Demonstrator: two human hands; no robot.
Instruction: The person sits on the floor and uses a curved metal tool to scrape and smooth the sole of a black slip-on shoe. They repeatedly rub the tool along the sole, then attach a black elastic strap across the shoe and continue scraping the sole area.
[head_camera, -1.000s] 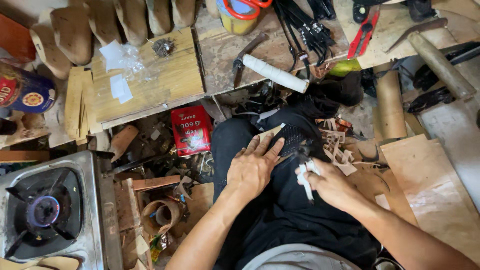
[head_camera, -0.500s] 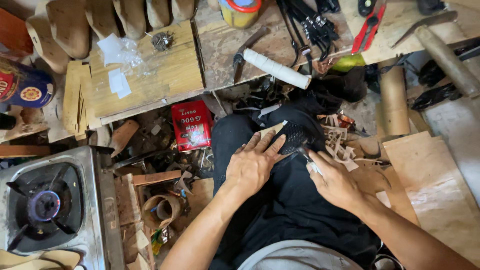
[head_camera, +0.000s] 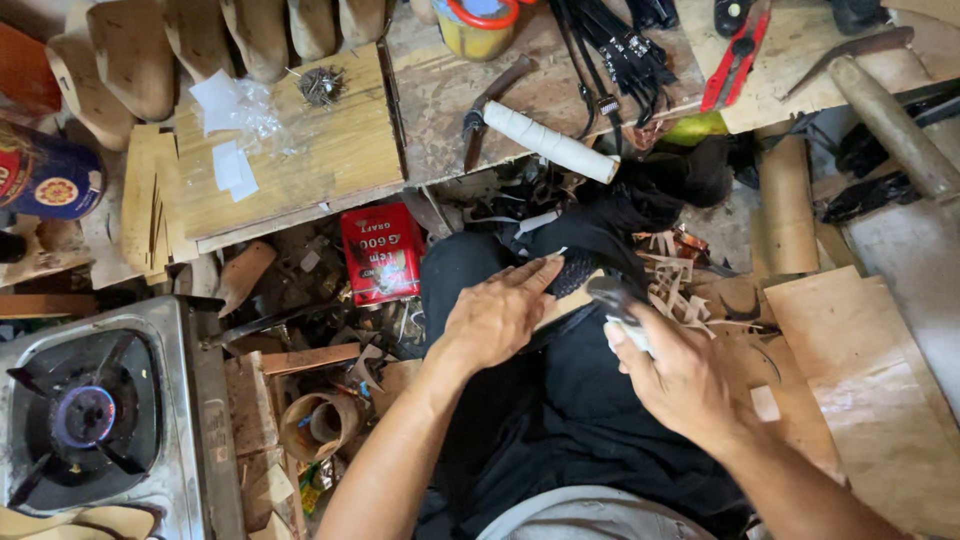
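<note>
Two bare hands work over the person's lap, which is covered with black cloth. The left hand (head_camera: 495, 318) lies flat, fingers stretched, pressing a thin tan strip (head_camera: 572, 298) against a dark textured piece (head_camera: 578, 270) on the knee. The right hand (head_camera: 678, 378) is closed around a knife with a white-wrapped handle (head_camera: 622, 310), its blade touching the strip. Beside the knee stands a red tin (head_camera: 381, 252). Farther left is a gas stove (head_camera: 85, 420). On the bench beyond lie a hammer (head_camera: 540, 135) and red pliers (head_camera: 738, 55).
</note>
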